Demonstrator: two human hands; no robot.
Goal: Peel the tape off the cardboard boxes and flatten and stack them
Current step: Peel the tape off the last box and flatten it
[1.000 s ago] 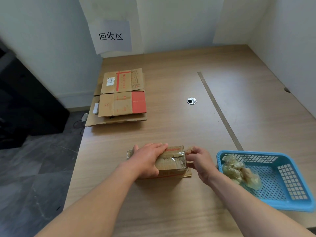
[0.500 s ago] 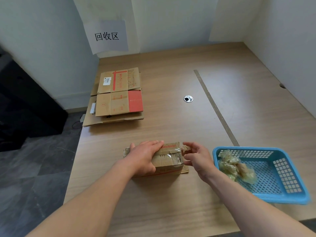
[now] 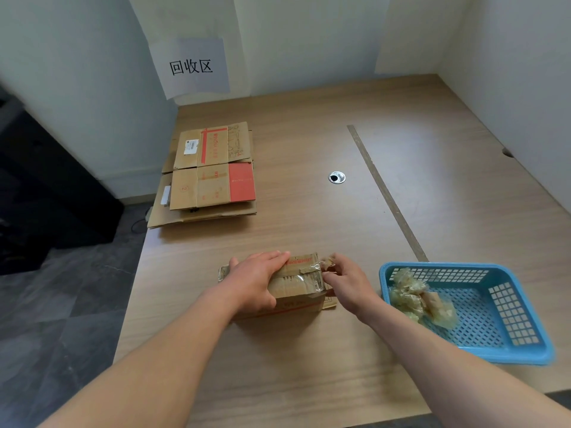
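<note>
Honestly not much moved in the last second. The box sat where it had been, at about 6 o'clock on the table, close to the near edge. The left hand stayed flat on top of it, fingers straight and pressing down with the thumb over the near face, so it was pinning the box rather than gripping it. The only real change was at the box's 3 o'clock end. There the right hand had shuffled its fingers and curled them in tight on the crumpled loose end of the tape, pinching it. The rest of the strip looked like it was still stuck along the top, so I'd say the peel on this one had barely started and the next pull needed to run toward 9 o'clock while the left hand held firm. The blue basket at 4 o'clock already had wads of peeled tape in it. The stack of flattened boxes waited well apart at 11 o'clock, so this box was still to be flattened.
</note>
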